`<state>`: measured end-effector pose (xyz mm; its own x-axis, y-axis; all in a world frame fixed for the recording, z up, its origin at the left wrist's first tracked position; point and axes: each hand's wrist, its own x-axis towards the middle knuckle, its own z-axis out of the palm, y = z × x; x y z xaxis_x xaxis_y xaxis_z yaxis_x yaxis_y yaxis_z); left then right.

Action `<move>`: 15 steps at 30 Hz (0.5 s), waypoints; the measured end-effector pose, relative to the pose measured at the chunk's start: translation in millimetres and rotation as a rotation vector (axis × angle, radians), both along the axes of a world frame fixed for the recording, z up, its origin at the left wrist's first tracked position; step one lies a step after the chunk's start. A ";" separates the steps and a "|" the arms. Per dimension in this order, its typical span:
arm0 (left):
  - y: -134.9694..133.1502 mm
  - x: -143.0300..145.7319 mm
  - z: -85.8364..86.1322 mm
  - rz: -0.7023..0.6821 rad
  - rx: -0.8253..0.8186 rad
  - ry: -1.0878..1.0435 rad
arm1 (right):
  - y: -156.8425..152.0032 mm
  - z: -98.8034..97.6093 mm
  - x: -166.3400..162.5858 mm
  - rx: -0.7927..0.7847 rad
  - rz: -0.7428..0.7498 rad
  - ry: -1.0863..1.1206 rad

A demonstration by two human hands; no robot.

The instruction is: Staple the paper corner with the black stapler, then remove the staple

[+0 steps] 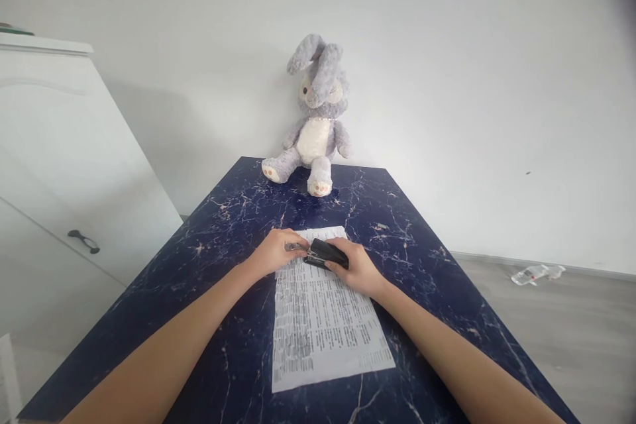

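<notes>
My right hand (356, 267) is closed around a black stapler (325, 253), which it holds over the upper part of a printed sheet of paper (325, 324). Close to the stapler's left end, my left hand (278, 250) pinches a small silver metal piece (297, 247). Whether that piece is a strip of staples or a part of the stapler, I cannot tell. Dense dark print covers most of the sheet, which lies flat on the table, and both hands partly cover its top.
The dark blue marbled table (238, 212) carries a grey plush rabbit (318, 119) at its far end, against the white wall. A small greyish piece (381, 226) lies right of the sheet. To the left stands a white cabinet (64, 146). Clear plastic bottles (536, 274) lie on the floor at right.
</notes>
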<state>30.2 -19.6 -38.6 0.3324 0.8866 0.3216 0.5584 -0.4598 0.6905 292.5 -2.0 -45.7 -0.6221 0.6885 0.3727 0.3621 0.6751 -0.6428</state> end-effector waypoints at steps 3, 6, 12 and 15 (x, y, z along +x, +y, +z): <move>-0.1 1.0 0.9 0.003 -0.004 0.007 | -0.1 0.2 0.2 -0.001 -0.002 0.000; -0.1 1.4 0.0 0.006 -0.008 -0.015 | -0.5 0.9 0.0 0.003 -0.001 -0.001; 0.5 -1.1 -2.6 0.022 -0.024 -0.035 | -1.3 2.5 0.5 0.003 0.000 -0.003; 1.8 -3.7 -3.4 0.026 -0.027 -0.016 | -1.0 2.4 1.4 0.003 0.003 -0.010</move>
<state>26.5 -17.7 -42.0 0.3046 0.9032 0.3025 0.5587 -0.4266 0.7112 293.9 -2.9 -43.3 -0.6280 0.6854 0.3687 0.3666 0.6784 -0.6367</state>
